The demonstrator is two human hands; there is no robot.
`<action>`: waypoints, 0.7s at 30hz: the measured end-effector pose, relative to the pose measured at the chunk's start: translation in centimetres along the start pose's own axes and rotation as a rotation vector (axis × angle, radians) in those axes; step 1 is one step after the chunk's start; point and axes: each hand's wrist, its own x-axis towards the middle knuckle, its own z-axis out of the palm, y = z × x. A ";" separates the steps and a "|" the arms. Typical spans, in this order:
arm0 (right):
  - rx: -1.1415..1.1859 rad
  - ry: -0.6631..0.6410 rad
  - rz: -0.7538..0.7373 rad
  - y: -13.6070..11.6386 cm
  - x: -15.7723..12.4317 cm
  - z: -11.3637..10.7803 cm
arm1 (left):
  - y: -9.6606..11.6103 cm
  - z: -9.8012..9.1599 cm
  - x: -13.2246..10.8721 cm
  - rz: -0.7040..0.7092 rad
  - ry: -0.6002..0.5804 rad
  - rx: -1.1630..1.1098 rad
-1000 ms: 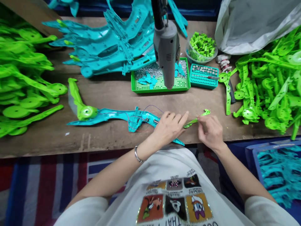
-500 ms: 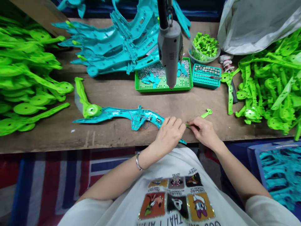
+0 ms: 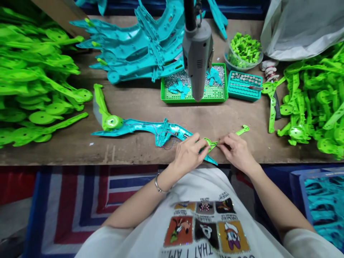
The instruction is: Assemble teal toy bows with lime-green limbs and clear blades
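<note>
A long teal plastic toy shell [image 3: 142,127] with thin wires and a green round end piece [image 3: 111,122] lies across the wooden table [image 3: 134,104]. My left hand [image 3: 188,154] rests on its right end, fingers pinched on the round end of a small green plastic arm [image 3: 225,138]. My right hand [image 3: 236,152] pinches the same green arm at its middle. The arm's far tip points up and to the right, past my right hand.
A grey powered screwdriver [image 3: 198,57] hangs over a green tray of screws [image 3: 193,96]. A teal tray [image 3: 244,85] and a bowl of green bits [image 3: 243,50] sit behind. Teal shells [image 3: 139,53] are stacked at the back; green parts are piled at the left [image 3: 34,82] and right [image 3: 314,100].
Both hands have closed in on the small green arm and brought its round end onto the right end of the teal shell. The view shifted slightly left.
</note>
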 end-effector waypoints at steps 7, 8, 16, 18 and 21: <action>-0.025 -0.033 0.035 -0.2 0.7 -0.4 | 1.1 0.2 1.3 -0.161 0.000 0.058; -0.022 -0.032 0.033 -0.2 0.7 -0.4 | 1.1 0.2 1.5 -0.176 -0.012 0.053; 0.016 -0.054 0.054 0.0 0.9 -0.6 | 0.4 -0.7 1.9 -0.152 -0.108 -0.067; 0.018 -0.053 0.059 -0.1 0.9 -0.5 | 0.4 -0.7 1.9 -0.148 -0.119 -0.044; 0.014 -0.044 0.070 -0.2 0.9 -0.4 | 0.8 -0.6 1.9 -0.173 -0.118 0.024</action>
